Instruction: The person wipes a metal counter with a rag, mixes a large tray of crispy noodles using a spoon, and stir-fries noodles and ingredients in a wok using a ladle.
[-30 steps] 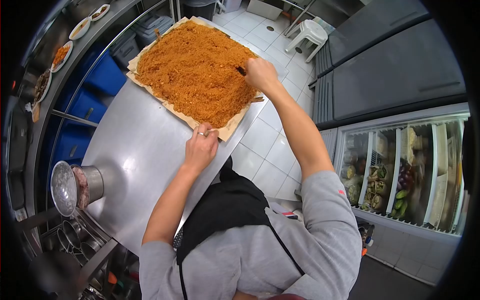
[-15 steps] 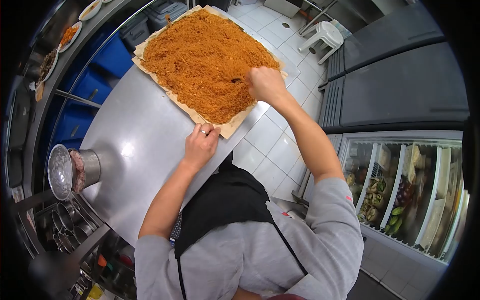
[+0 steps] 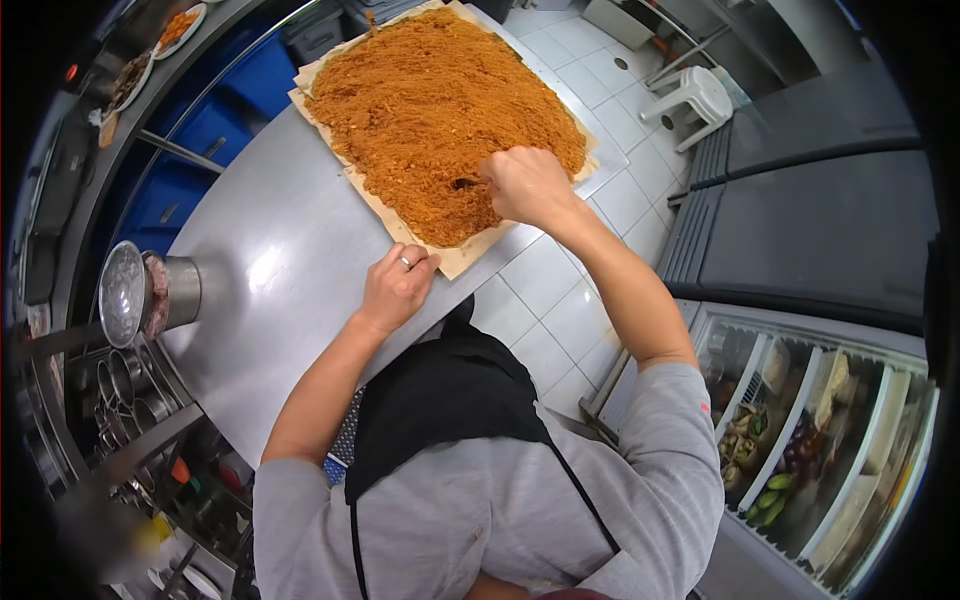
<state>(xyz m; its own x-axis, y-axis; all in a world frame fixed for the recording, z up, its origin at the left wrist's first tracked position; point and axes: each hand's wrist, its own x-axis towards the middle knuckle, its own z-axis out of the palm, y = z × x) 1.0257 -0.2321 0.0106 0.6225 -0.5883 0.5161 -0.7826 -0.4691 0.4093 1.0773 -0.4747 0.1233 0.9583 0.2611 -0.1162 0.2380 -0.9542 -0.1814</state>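
An orange-brown, crumbly, shredded-looking food (image 3: 430, 100) is spread thickly over brown paper (image 3: 455, 262) on the metal table. My left hand (image 3: 398, 285), with a ring on one finger, pinches the near edge of this paper. Over the near right part of the food, my right hand (image 3: 530, 186) is closed around a small utensil. Only the utensil's dark end (image 3: 464, 184) shows, touching the food; its handle is hidden in my fist, and I cannot tell whether it is a fork or a spoon.
A metal pot (image 3: 183, 297) stands at the table's left edge. Blue bins (image 3: 205, 135) sit beyond the table. To the right are a grey refrigerator (image 3: 820, 220) and a glass-topped case of vegetables (image 3: 775, 480). A white stool (image 3: 695, 100) stands on the tiled floor.
My right hand and the utensil have moved down toward the near corner of the food. My left hand stays on the paper edge. The camera view has shifted slightly.
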